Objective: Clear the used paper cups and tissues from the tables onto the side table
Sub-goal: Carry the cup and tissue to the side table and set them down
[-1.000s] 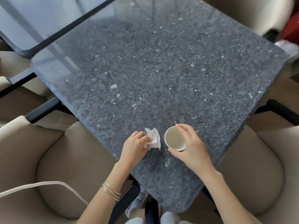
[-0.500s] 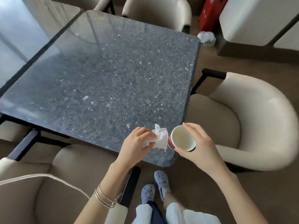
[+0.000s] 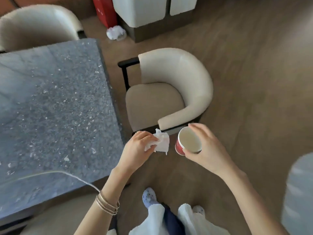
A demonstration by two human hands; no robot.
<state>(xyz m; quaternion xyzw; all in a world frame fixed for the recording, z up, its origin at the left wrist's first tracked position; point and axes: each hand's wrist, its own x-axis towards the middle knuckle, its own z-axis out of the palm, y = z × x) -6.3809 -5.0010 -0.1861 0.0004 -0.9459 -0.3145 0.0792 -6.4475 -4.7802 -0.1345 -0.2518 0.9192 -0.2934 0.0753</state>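
My left hand (image 3: 138, 148) pinches a crumpled white tissue (image 3: 161, 143) between thumb and fingers, just off the right edge of the dark speckled stone table (image 3: 54, 106). My right hand (image 3: 208, 150) grips a red paper cup (image 3: 187, 140) with a pale inside, fingers curled round its rim and side. The cup is tilted a little, its mouth facing up towards me. Both hands are held over the wooden floor, about a hand's width apart, in front of a cream armchair.
A cream armchair (image 3: 177, 89) stands right of the table, another chair (image 3: 37, 26) at top left. Further back are a red box (image 3: 105, 12), a white crumpled bag (image 3: 116, 32) on the floor and white cabinets (image 3: 140, 11). A pale blurred object (image 3: 298, 192) sits at the right edge.
Both hands have lifted the tissue and cup off the table and carried them rightwards past its edge. The view has swung right, showing floor and armchair.
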